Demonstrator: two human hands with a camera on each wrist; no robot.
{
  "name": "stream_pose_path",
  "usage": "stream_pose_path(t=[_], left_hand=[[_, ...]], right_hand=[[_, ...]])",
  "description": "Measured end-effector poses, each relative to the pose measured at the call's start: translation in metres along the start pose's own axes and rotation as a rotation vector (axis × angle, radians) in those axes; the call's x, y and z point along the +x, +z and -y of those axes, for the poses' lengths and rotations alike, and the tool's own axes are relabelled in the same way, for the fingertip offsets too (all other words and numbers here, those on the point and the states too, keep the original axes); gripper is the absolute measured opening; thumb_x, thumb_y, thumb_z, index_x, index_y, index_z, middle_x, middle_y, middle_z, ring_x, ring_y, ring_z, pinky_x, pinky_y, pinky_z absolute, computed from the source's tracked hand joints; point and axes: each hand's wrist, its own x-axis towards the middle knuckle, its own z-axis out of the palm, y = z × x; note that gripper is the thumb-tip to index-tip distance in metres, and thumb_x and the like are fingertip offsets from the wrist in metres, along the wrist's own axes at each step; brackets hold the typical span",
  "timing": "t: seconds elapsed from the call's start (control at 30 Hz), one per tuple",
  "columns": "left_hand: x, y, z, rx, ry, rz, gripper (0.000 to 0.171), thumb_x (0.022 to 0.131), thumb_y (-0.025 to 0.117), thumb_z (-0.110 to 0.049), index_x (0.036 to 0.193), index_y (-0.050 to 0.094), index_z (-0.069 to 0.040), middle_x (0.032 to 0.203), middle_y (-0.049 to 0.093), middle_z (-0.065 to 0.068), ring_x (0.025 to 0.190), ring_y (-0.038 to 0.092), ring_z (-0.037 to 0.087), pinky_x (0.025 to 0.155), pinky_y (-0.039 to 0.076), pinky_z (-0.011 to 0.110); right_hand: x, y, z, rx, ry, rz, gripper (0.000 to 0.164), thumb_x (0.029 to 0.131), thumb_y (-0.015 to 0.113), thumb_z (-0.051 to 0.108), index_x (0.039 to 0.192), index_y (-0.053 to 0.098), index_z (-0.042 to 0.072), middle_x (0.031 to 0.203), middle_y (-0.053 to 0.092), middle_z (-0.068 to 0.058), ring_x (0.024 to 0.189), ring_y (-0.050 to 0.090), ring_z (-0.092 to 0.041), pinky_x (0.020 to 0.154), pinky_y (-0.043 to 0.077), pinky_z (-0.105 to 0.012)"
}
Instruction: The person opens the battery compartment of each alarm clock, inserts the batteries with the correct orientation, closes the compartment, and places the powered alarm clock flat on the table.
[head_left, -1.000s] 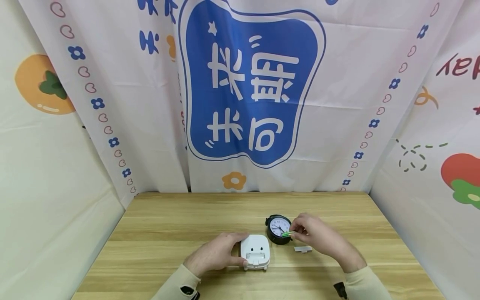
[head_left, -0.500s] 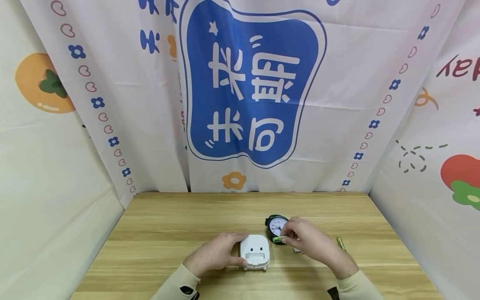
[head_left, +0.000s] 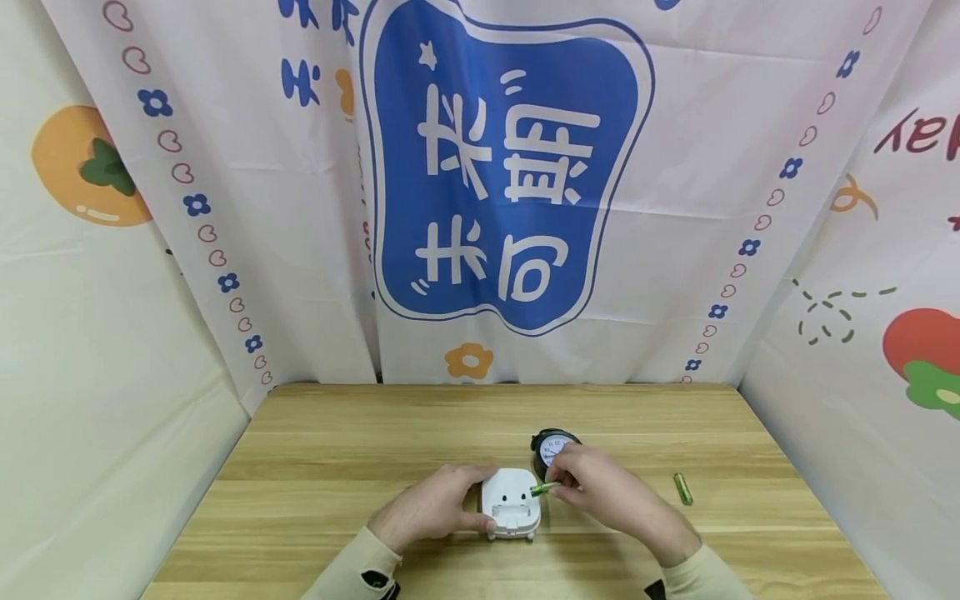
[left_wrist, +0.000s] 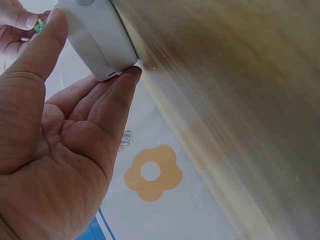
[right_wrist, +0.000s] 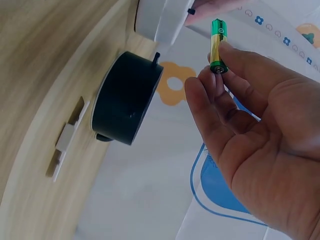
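A white rounded device (head_left: 517, 483) with two dark dots and an open battery compartment lies on the table. My left hand (head_left: 438, 504) holds it from the left, thumb at the front and fingers at the back; the left wrist view shows the white casing (left_wrist: 97, 37) between them. Above the device's right edge, my right hand (head_left: 603, 492) pinches a green and gold battery (right_wrist: 218, 47) between thumb and fingers. That battery is outside the compartment. Another green battery (head_left: 683, 489) lies on the table, right of my right hand.
Behind the right hand stands a round black alarm clock (head_left: 550, 450), partly hidden by it. A small white battery cover (right_wrist: 67, 137) lies on the wooden table (head_left: 337, 433) beside the clock. Printed cloth (head_left: 675, 167) hangs behind the table.
My right hand has moved left from over the clock to the white device, carrying one battery. The other battery now lies on the table at right. The left hand stays put.
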Motion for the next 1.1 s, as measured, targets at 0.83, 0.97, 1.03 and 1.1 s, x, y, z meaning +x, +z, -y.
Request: stream_pose_path(t=[0.83, 0.97, 1.03, 1.1], left_hand=[[0.000, 0.000, 0.001, 0.008, 0.017, -0.004, 0.087, 0.095, 0.101, -0.037, 0.165, 0.064, 0.000, 0.164, 0.074, 0.015, 0.153, 0.071, 0.034, 0.130, 0.061, 0.053], [0.000, 0.000, 0.001, 0.010, 0.016, -0.003, 0.088, 0.095, 0.101, -0.037, 0.165, 0.064, 0.000, 0.165, 0.073, 0.015, 0.154, 0.071, 0.034, 0.131, 0.060, 0.054], [0.000, -0.001, 0.001, 0.008, 0.017, -0.002, 0.088, 0.095, 0.101, -0.036, 0.165, 0.063, 0.000, 0.165, 0.073, 0.015, 0.154, 0.071, 0.034, 0.131, 0.060, 0.054], [0.000, -0.001, 0.001, 0.009, 0.019, -0.002, 0.088, 0.095, 0.101, -0.036, 0.165, 0.063, 0.000, 0.165, 0.073, 0.015, 0.154, 0.071, 0.035, 0.131, 0.060, 0.054]], right_hand=[[0.009, 0.021, 0.014, -0.096, -0.043, 0.071, 0.013, 0.100, 0.094, 0.012, 0.101, 0.082, 0.017, 0.103, 0.076, 0.007, 0.090, 0.064, 0.003, 0.078, 0.063, -0.023], [0.010, 0.022, 0.016, -0.079, -0.039, 0.079, 0.011, 0.100, 0.093, 0.011, 0.100, 0.083, 0.016, 0.102, 0.076, 0.006, 0.088, 0.064, 0.002, 0.075, 0.061, -0.020], [0.010, 0.022, 0.017, -0.081, -0.039, 0.083, 0.011, 0.100, 0.093, 0.011, 0.099, 0.083, 0.016, 0.101, 0.076, 0.006, 0.087, 0.063, 0.002, 0.075, 0.060, -0.019], [0.011, 0.022, 0.018, -0.096, -0.051, 0.081, 0.011, 0.100, 0.094, 0.012, 0.098, 0.083, 0.016, 0.100, 0.075, 0.007, 0.087, 0.062, 0.003, 0.075, 0.059, -0.019]])
